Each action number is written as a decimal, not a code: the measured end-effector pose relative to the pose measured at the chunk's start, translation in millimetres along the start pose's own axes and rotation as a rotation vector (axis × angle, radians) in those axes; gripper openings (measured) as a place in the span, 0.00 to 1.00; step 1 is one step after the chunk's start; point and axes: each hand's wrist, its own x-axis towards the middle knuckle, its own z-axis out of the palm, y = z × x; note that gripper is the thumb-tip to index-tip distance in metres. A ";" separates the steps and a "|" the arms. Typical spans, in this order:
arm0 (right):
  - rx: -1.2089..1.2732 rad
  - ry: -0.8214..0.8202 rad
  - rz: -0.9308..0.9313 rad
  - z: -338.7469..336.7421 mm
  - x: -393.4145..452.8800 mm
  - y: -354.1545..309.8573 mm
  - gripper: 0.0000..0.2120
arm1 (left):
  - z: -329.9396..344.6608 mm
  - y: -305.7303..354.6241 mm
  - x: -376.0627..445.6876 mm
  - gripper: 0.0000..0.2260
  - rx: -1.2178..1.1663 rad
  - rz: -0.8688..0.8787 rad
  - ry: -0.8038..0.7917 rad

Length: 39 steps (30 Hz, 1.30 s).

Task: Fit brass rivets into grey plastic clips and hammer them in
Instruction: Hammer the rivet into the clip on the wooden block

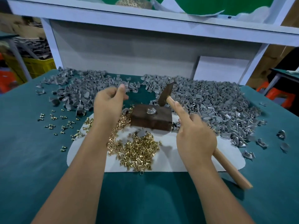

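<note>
Grey plastic clip [151,111] sits loose on the wooden block [151,118], nothing pinning it. Right hand [196,139] grips the hammer [166,94], raised; left hand [110,105] hovers, fingers loosely curled, empty. An off-centre blow could flick the clip away.

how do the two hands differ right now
The right hand has its grip around the wooden handle of the hammer, index finger stretched along it; the left hand holds no tool, and whether it pinches anything is unclear. The right hand sits right of the dark block; the left hand hangs left of it, above the brass rivets. Both are bare.
</note>
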 end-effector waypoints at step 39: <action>0.000 -0.159 0.052 -22.1 13.8 -8.9 0.30 | 59.9 -38.6 -19.6 0.04 0.539 0.197 -0.013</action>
